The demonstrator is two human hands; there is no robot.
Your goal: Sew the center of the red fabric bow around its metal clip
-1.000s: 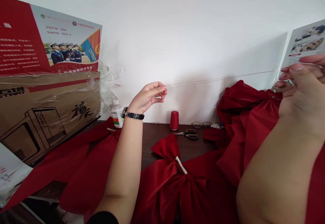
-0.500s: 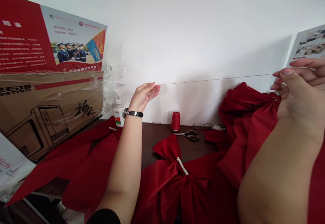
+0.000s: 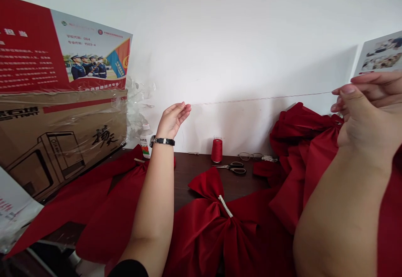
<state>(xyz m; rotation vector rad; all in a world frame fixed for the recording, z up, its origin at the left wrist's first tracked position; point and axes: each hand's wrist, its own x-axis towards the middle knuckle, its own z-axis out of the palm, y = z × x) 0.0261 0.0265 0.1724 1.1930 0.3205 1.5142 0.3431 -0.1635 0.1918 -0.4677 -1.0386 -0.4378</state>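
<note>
A thin reddish thread point(image 3: 260, 98) stretches nearly straight across the wall between my two hands. My left hand point(image 3: 173, 119), with a black-strapped watch on its wrist, pinches the left end. At the right, my right hand point(image 3: 367, 109) pinches the other end between thumb and forefinger, its other fingers spread. Below the thread, a red spool of thread point(image 3: 216, 150) with needles stuck in its top stands on the dark table point(image 3: 191, 176). Scissors point(image 3: 234, 167) lie just in front of it. Nearest to me is a red fabric bow point(image 3: 207, 218) with a white clip point(image 3: 225, 206) at its middle.
More red bows are heaped on the right point(image 3: 307, 143), and red cloth point(image 3: 103, 201) covers the left side. Eyeglasses point(image 3: 250, 156) rest by the wall. A white bottle point(image 3: 145, 141) stands beside a cardboard box point(image 3: 72, 139) with a printed board point(image 3: 91, 51) above.
Both hands have shifted slightly to the left, with the thread still taut between them. The loose strand that hung below my left hand no longer shows.
</note>
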